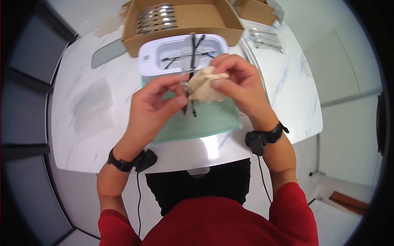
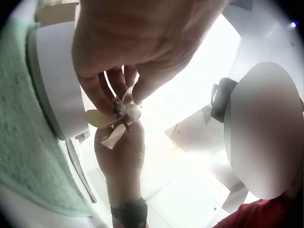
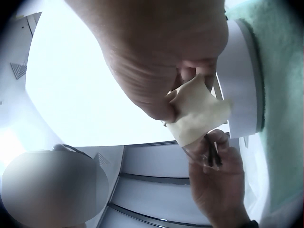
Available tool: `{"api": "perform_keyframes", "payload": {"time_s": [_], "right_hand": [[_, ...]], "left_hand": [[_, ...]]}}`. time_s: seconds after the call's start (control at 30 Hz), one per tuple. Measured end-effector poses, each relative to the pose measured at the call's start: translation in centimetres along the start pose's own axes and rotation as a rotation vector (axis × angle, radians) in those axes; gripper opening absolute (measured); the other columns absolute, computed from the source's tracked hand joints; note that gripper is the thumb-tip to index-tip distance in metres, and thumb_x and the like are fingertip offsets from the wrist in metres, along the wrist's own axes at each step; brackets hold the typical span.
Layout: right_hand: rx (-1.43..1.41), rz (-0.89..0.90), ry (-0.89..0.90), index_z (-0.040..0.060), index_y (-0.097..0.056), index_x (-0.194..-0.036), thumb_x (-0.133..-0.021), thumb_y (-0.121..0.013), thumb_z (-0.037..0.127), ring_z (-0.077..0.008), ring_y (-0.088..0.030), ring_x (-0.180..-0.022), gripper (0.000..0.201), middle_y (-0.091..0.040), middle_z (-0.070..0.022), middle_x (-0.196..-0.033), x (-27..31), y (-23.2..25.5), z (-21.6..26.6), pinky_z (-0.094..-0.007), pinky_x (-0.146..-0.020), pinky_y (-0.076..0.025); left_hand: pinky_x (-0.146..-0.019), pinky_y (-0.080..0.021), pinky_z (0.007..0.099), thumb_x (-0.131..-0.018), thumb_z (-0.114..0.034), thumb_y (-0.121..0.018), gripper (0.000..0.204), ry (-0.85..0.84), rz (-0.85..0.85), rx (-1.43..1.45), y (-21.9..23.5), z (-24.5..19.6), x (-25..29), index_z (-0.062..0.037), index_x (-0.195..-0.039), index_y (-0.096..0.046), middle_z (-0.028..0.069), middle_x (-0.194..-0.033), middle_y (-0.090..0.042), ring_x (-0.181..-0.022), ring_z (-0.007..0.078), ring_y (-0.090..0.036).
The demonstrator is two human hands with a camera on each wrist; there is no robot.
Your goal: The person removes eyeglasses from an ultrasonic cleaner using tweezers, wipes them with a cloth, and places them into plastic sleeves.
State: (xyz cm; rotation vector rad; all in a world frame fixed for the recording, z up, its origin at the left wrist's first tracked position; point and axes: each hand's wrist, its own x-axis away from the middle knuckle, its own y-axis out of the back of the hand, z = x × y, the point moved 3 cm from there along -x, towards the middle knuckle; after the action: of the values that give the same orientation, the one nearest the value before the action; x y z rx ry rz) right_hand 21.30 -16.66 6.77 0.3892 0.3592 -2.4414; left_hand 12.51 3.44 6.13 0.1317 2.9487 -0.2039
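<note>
Both hands meet above a green towel [image 1: 193,123]. The left hand [image 1: 154,102] pinches a pair of glasses [image 1: 193,53] with dark temples, its clear lens part near the fingertips. A cream cloth [image 1: 208,84] is pinched by the right hand [image 1: 242,82] and lies against the glasses. In the right wrist view the cloth [image 3: 197,111] hangs from the thumb and fingers, covering part of the glasses, whose dark piece [image 3: 212,149] shows by the left hand [image 3: 221,185]. The left wrist view shows the cloth [image 2: 114,137] below the left fingertips.
Behind the hands a white basin [image 1: 150,67] holds more glasses. Farther back stands a cardboard box [image 1: 201,20] with a row of wrapped items [image 1: 158,18]. Clear packets [image 1: 266,39] lie at the right, a plastic sheet [image 1: 92,106] and a grey tray-like piece [image 1: 107,54] at the left.
</note>
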Motion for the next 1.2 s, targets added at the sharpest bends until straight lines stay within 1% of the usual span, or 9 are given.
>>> {"api": "perform_keyframes", "payload": {"time_s": [0.13,0.33,0.5,0.7,0.8,0.87,1.0,1.07,1.2], "right_hand": [[-0.044,0.001,-0.022,-0.0002,-0.063,-0.106,-0.091,-0.073,0.001,-0.0077,-0.063,-0.094,0.018,-0.065,-0.0035,-0.105,0.1,-0.4,0.0,-0.0240,-0.081,-0.052],[-0.053,0.149,-0.239,-0.0012,-0.065,-0.109,-0.096,-0.070,0.007,-0.0086,-0.068,-0.087,0.017,-0.071,-0.0047,-0.101,1.0,-1.7,-1.5,-0.0218,-0.074,-0.054],[-0.110,0.165,-0.228,-0.0026,-0.067,-0.112,-0.097,-0.065,0.004,-0.0116,-0.068,-0.093,0.017,-0.072,-0.0084,-0.104,0.8,-2.0,-1.7,-0.0256,-0.081,-0.055],[-0.267,0.100,-0.387,-0.0026,-0.069,-0.114,-0.097,-0.064,0.006,-0.0152,-0.069,-0.098,0.020,-0.072,-0.0107,-0.112,1.0,-2.0,-1.9,-0.0296,-0.084,-0.057],[-0.117,0.156,-0.380,-0.0023,-0.070,-0.110,-0.095,-0.064,0.004,-0.0145,-0.067,-0.098,0.017,-0.071,-0.0092,-0.109,1.0,-2.0,-1.9,-0.0291,-0.085,-0.054],[0.187,0.265,-0.265,-0.0020,-0.070,-0.105,-0.090,-0.063,0.002,-0.0133,-0.064,-0.093,0.017,-0.069,-0.0071,-0.102,0.7,-1.9,-1.4,-0.0277,-0.082,-0.051],[0.255,0.368,-0.290,-0.0017,-0.069,-0.098,-0.086,-0.059,0.002,-0.0122,-0.061,-0.088,0.016,-0.066,-0.0055,-0.095,0.4,-1.0,-0.5,-0.0262,-0.080,-0.048],[0.122,0.129,-0.184,-0.0020,-0.068,-0.098,-0.086,-0.055,0.003,-0.0130,-0.061,-0.088,0.018,-0.065,-0.0069,-0.096,0.2,0.1,-0.4,-0.0267,-0.080,-0.049],[0.067,0.046,0.012,-0.0027,-0.068,-0.102,-0.086,-0.064,-0.002,-0.0170,-0.063,-0.095,0.016,-0.065,-0.0109,-0.104,0.6,-0.8,0.7,-0.0305,-0.085,-0.052]], "left_hand": [[-0.083,-0.054,0.0293,-0.094,0.000,-0.069,0.040,-0.047,-0.012,0.006,0.2,-0.1,0.0,0.0025,-0.133,-0.060,0.0036,-0.103,-0.063,-0.100,0.0119,-0.059],[-0.089,-0.055,0.0287,-0.093,0.003,-0.068,0.035,-0.064,0.016,0.033,0.2,0.4,-0.1,-0.0006,-0.127,-0.059,0.0035,-0.116,-0.060,-0.104,0.0111,-0.058],[-0.088,-0.056,0.0289,-0.093,0.004,-0.068,0.034,-0.075,0.017,0.027,0.2,0.5,-0.2,-0.0026,-0.124,-0.058,0.0029,-0.120,-0.056,-0.113,0.0129,-0.056],[-0.087,-0.058,0.0296,-0.091,0.004,-0.068,0.035,-0.133,0.028,-0.049,0.3,0.4,-0.2,-0.0016,-0.124,-0.058,0.0052,-0.125,-0.052,-0.117,0.0160,-0.056],[-0.084,-0.059,0.0289,-0.090,0.004,-0.068,0.035,-0.157,0.037,-0.114,0.3,0.3,-0.2,-0.0014,-0.124,-0.058,0.0058,-0.126,-0.051,-0.118,0.0165,-0.056],[-0.083,-0.060,0.0287,-0.091,0.005,-0.068,0.035,-0.155,0.033,-0.111,0.2,0.3,-0.1,-0.0017,-0.123,-0.058,0.0059,-0.125,-0.051,-0.118,0.0165,-0.056],[-0.079,-0.060,0.0285,-0.091,0.006,-0.067,0.034,-0.115,0.025,-0.049,0.5,1.1,-0.2,-0.0016,-0.123,-0.057,0.0068,-0.125,-0.053,-0.117,0.0171,-0.058],[-0.079,-0.060,0.0287,-0.092,0.006,-0.066,0.033,-0.104,0.016,-0.009,0.7,0.9,-0.4,-0.0012,-0.123,-0.057,0.0074,-0.124,-0.055,-0.116,0.0175,-0.060],[-0.079,-0.060,0.0292,-0.093,0.005,-0.065,0.033,-0.059,0.001,0.041,0.6,0.8,-0.4,0.0003,-0.124,-0.055,0.0090,-0.124,-0.059,-0.114,0.0184,-0.063]]}}
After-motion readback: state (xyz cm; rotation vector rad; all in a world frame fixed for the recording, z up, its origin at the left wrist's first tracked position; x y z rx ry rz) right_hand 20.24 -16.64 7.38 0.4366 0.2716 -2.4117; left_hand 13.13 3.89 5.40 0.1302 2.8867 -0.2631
